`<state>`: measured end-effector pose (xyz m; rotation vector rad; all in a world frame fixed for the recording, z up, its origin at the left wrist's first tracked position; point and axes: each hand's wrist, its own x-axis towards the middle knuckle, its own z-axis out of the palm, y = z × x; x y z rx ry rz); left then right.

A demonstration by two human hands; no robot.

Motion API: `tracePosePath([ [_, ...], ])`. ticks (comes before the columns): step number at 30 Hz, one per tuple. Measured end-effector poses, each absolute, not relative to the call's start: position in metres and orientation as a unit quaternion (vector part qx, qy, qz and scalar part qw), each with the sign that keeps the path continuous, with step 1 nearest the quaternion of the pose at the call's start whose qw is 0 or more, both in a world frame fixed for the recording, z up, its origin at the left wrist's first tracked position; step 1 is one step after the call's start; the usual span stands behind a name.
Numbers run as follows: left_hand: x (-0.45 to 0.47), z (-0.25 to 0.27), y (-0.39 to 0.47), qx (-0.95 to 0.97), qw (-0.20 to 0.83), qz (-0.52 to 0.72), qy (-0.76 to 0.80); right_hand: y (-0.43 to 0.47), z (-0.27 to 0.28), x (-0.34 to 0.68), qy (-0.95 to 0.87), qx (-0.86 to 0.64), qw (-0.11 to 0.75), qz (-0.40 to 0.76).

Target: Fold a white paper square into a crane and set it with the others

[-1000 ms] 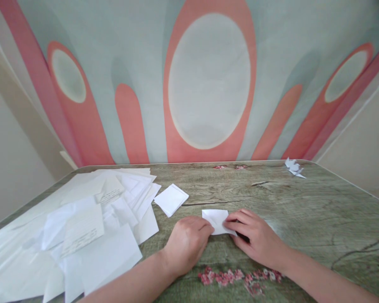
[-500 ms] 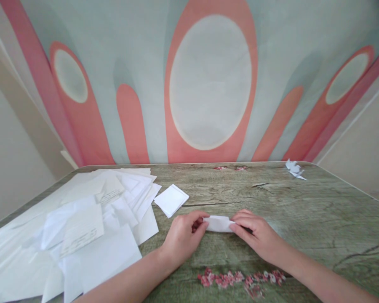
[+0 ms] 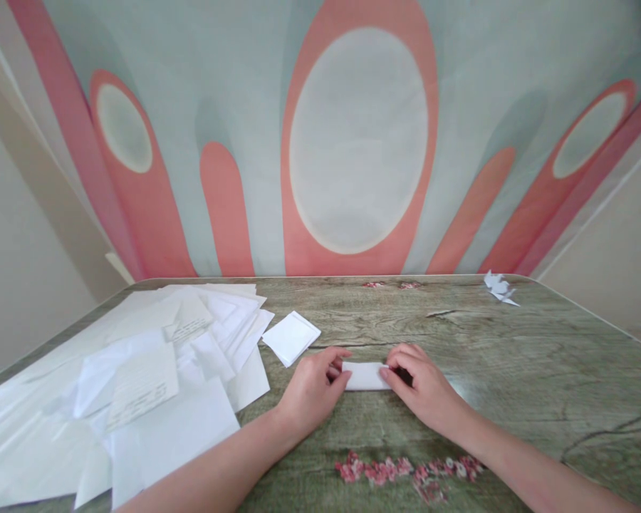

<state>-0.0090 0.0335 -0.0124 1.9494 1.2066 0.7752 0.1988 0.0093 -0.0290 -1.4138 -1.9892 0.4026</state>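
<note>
A narrow folded strip of white paper [image 3: 365, 376] lies on the wood-patterned table between my two hands. My left hand [image 3: 316, 385] pinches its left end, thumb in front and fingers behind. At the other end, my right hand [image 3: 414, 374] grips the paper the same way, with its thumb on the near edge. The fingertips partly cover both ends of the strip. Just beyond my left hand rests a small stack of square white paper [image 3: 291, 338].
A spread-out heap of white paper sheets [image 3: 154, 449], some printed, covers the table's left side. A folded white paper piece [image 3: 500, 288] sits at the far right. Pink printed flowers [image 3: 384, 470] mark the near tabletop [image 3: 539, 377]. A patterned wall [image 3: 261, 107] rises behind.
The paper strip has gone from slightly raised and uneven to flat and straight-edged. My fingers have shifted a little along its ends; my right hand moved slightly left.
</note>
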Motion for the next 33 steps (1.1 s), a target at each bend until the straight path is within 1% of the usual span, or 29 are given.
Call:
tracePosePath([
  [7, -0.01, -0.01, 0.033, 0.781, 0.307, 0.291, 0.46, 0.011, -0.028, 0.201, -0.759, -0.534, 0.324, 0.186],
  [15, -0.013, -0.008, 0.033, 0.83, 0.242, 0.281, 0.417, 0.017, -0.023, 0.2, -0.76, -0.562, 0.258, 0.199],
  [17, -0.013, -0.005, 0.03, 0.841, 0.209, 0.278, 0.415, 0.021, -0.018, 0.199, -0.76, -0.57, 0.233, 0.207],
  [19, -0.012, -0.001, 0.024, 0.857, 0.151, 0.263, 0.416, 0.026, -0.014, 0.199, -0.76, -0.575, 0.206, 0.221],
  [22, -0.009, 0.005, 0.01, 0.899, 0.072, 0.202, 0.383, 0.033, -0.011, 0.199, -0.763, -0.573, 0.177, 0.242],
  [24, -0.006, 0.006, 0.0, 0.922, 0.064, 0.142, 0.355, 0.038, -0.011, 0.199, -0.763, -0.574, 0.167, 0.247],
  [27, -0.002, 0.006, -0.011, 0.936, 0.079, 0.084, 0.332, 0.042, -0.012, 0.199, -0.762, -0.579, 0.157, 0.245],
  [33, -0.003, 0.008, -0.012, 0.927, 0.116, 0.062, 0.35, 0.043, -0.011, 0.201, -0.764, -0.574, 0.162, 0.247],
])
